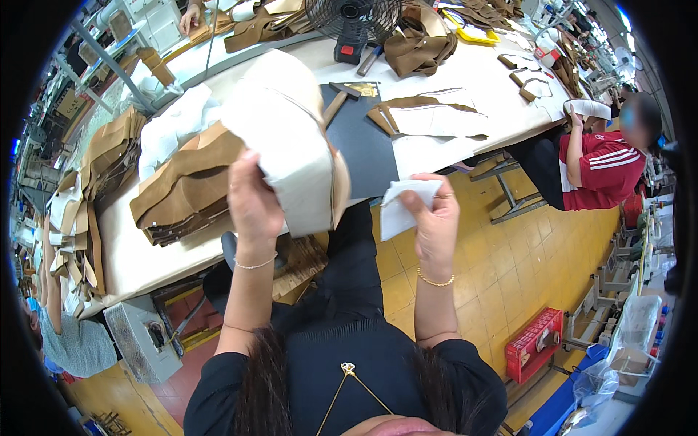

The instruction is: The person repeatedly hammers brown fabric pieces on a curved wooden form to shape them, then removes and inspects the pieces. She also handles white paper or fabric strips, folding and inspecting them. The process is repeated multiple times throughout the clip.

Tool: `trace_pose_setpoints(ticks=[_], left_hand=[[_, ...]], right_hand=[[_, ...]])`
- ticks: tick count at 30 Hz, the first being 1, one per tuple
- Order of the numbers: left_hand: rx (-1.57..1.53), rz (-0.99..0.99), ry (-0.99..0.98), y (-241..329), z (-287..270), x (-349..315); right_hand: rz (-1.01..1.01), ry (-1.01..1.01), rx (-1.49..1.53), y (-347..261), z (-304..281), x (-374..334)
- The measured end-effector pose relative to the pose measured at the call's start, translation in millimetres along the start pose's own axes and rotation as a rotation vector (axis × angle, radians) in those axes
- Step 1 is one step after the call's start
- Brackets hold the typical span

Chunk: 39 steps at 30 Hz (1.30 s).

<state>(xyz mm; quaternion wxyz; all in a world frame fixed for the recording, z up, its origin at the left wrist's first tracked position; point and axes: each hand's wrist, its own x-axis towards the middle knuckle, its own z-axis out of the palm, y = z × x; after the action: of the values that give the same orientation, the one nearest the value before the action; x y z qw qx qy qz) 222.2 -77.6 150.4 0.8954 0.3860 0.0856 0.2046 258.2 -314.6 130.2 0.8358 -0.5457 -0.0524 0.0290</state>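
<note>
My left hand [256, 203] grips the lower left edge of a large curved panel [280, 138], white on the side I see, with a tan edge along its right. The panel is held up over the table and partly covers a dark work mat [367, 142]. My right hand [438, 221] pinches a small folded white piece [396, 218], cloth or paper, between thumb and fingers, in front of the table edge. A hammer [336, 104] lies on the mat behind the panel. To the left of my left hand rests a stack of brown panels [182, 182].
A black fan [354, 18] stands at the table's back, beside a brown bundle [420, 49]. Brown and white cut pieces [432, 115] lie right of the mat. A person in a red shirt [603, 167] sits at the right. A red crate [534, 345] is on the floor.
</note>
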Motion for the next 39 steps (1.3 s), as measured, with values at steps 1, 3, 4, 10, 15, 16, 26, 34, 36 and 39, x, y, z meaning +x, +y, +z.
trace_pose_setpoints(ticks=[1,3,4,10,15,16,26,34,36,39], left_hand=[[0.076,-0.066,0.033,-13,-14,1],[0.111,-0.243,-0.054,-39,-32,-8],[0.059,-0.242,-0.008,-55,-35,-16],[-0.023,-0.311,0.191,-86,-44,-56],[-0.03,-0.322,0.1,-91,-66,-67],[-0.045,-0.353,0.1,-84,-57,-67],[-0.023,-0.391,-0.03,-74,-44,-71],[0.155,-0.352,-0.064,-81,-49,-71],[0.157,-0.324,-0.069,-82,-45,-71],[0.128,-0.292,-0.07,-86,-44,-72]], right_hand=[[0.032,-0.031,-0.003,7,6,-4],[0.149,-0.074,0.043,33,6,-8],[0.155,-0.068,0.051,36,19,-13],[0.154,-0.028,-0.131,78,28,-24],[0.08,-0.056,-0.502,83,28,-37],[0.078,-0.053,-0.556,80,31,-39],[-0.175,-0.058,-0.714,63,39,-43],[-0.205,-0.055,-0.778,65,38,-45],[-0.209,-0.056,-0.771,65,38,-45],[-0.236,-0.063,-0.78,66,38,-44]])
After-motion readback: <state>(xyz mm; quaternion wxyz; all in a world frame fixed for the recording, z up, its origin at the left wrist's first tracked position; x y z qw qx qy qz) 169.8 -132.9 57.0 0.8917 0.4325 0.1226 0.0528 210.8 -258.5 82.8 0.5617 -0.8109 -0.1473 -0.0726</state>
